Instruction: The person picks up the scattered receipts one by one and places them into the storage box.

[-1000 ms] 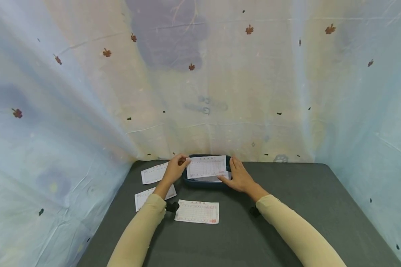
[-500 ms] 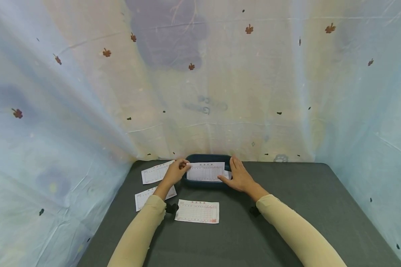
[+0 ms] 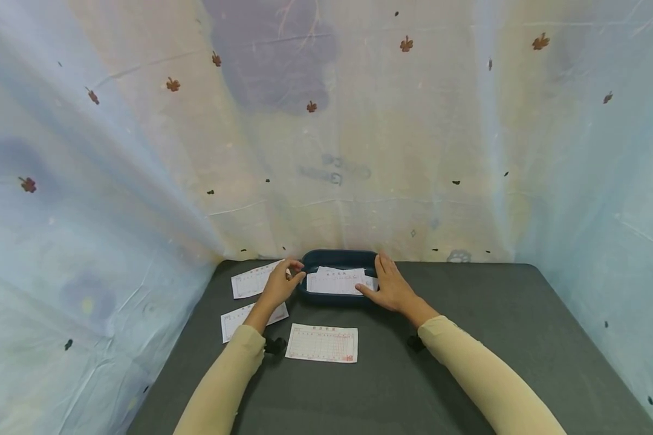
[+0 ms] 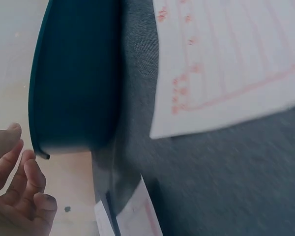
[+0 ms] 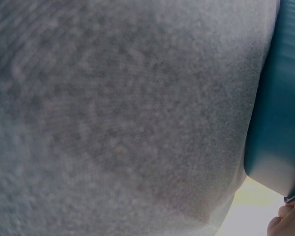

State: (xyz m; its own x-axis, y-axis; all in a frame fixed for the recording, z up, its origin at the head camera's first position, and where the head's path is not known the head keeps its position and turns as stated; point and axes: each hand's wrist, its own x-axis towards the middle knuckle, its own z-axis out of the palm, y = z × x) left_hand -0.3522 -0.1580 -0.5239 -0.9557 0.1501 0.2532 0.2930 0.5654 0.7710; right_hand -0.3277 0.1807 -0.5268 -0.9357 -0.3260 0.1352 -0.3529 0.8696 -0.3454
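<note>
In the head view, a dark blue oval basin (image 3: 340, 299) stands at the table's back, with several white printed slips (image 3: 334, 281) lying inside it. My left hand (image 3: 283, 284) is by the basin's left end, fingers loosely bent and nothing between them. The left wrist view shows the left hand's fingers (image 4: 32, 172) beside the basin's rim (image 4: 38, 152). My right hand (image 3: 392, 289) rests against the basin's right end, fingers straight, thumb reaching over the front rim by the slips. Only a few of its fingertips (image 5: 285, 211) show in the right wrist view.
A printed slip with red marks (image 3: 322, 343) lies on the dark grey table (image 3: 413, 386) in front of the basin. To the left lie two more slips, a rear one (image 3: 247, 284) and a nearer one (image 3: 234, 323), partly behind the left arm. A patterned curtain (image 3: 359, 151) hangs behind.
The printed slip my left hand held over the basin has dropped down onto the others inside. The left hand has let go and drawn slightly left. My right hand has stayed put.
</note>
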